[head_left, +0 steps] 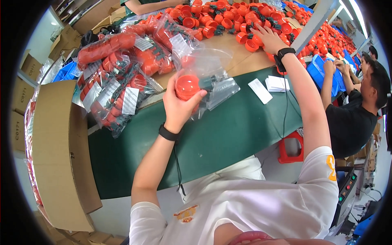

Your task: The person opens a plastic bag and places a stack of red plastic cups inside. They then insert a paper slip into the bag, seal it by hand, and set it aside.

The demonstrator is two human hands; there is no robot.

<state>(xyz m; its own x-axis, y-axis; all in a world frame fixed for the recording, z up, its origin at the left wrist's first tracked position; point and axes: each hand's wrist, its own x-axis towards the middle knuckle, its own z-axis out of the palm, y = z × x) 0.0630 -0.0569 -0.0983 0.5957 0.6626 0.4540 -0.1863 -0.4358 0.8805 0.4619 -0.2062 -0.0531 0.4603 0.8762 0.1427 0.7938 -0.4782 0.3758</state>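
The left hand [177,102] curls around a red cup [187,86] and a clear bag [222,93] above the green table [220,143]; whether the cup sits inside the bag I cannot tell. The right hand [269,40], open with fingers spread, reaches over the near edge of the cup pile [208,19]. Filled bags [136,55] lie heaped to the left, beside a carton [57,151]. White slips [260,90] lie on the table, right of the clear bag.

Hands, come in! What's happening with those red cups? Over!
Left hand: holding red cup and clear bag. Right hand: open, at loose pile. Filled bags heaped near left hand.
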